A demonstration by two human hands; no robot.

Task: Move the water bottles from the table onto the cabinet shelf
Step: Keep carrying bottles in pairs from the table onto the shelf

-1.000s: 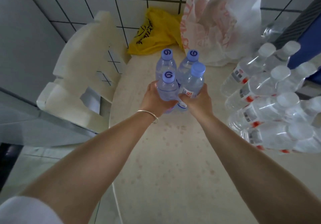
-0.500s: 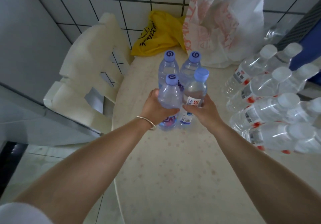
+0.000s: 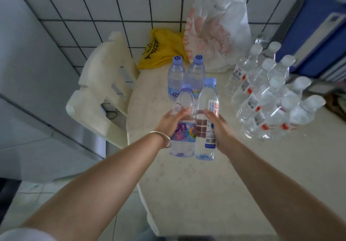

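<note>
- A white tiled wall (image 3: 119, 7) with dark grout lines runs behind.
- A cream plastic chair (image 3: 101, 95) stands just beside the pale speckled surface (image 3: 196, 194).
- Pale floor tiles (image 3: 28, 199) lie at lower left.
- A grey panel (image 3: 28, 72) stands on the left.
- Blue furniture (image 3: 318, 40) fills the upper right.

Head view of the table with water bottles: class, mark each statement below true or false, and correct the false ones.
1. Each hand holds one bottle. True: the left hand grips the colourful-label bottle, the right hand the white-label bottle.
2. Two blue-capped bottles stand on the table behind the held ones. True.
3. The yellow bag lies on the chair. False: it lies on the table by the tiled wall.
4. The white-capped bottles stand to the left of the hands. False: to the right.
5. The left wrist wears a bangle. True.
</note>
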